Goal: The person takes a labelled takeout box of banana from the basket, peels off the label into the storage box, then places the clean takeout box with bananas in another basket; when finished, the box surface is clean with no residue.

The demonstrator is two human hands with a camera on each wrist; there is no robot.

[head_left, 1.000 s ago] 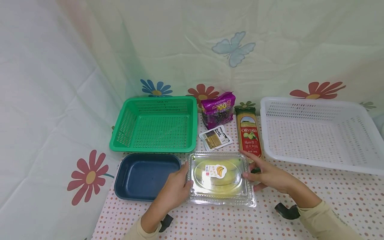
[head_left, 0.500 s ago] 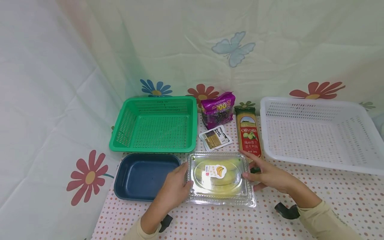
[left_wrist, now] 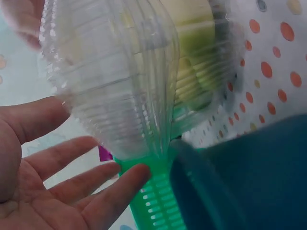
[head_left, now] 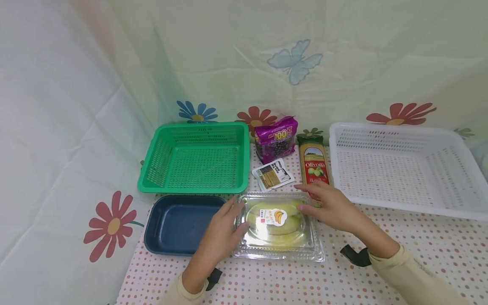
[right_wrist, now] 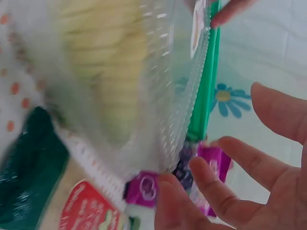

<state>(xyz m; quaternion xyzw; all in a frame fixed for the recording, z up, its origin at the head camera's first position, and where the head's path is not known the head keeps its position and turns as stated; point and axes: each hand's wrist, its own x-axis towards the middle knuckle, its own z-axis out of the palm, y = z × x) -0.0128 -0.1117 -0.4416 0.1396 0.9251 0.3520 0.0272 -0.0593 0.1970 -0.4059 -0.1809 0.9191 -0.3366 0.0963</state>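
At the near middle of the spotted cloth (head_left: 267,284), here's the clear plastic box (head_left: 280,255), lying flat, yellow-green fruit (head_left: 282,232) showing through it and a white label (head_left: 272,217) with a banana picture on top! The left hand (head_left: 222,228) is at its left edge, released, fingers stretched out and spread, thumb reaching over the rim, and nothing in its grasp. Over on the other side, the right hand (head_left: 335,207) is released too, fingers extended and parted, tips above the box's far right corner; whether any fingertip on either hand touches the plastic, I can't tell. Right under that right hand comes the pasta pack (head_left: 312,156), red label reading Olivoilà, its near end partly covered. Just beyond the box, a small flat packet (head_left: 272,174) lies at an angle, and behind that stands the purple bag (head_left: 276,142), a big 100 across its front. Look left: the dark blue tub (head_left: 183,228) sits just beside the left hand, which overlaps its right side, with the green basket (head_left: 206,167) directly behind it. Away to the right, past the pasta, it's the white basket (head_left: 411,211), and backing the whole scene, a pale curtain (head_left: 228,51) printed with flowers and a blue butterfly (head_left: 295,61)!
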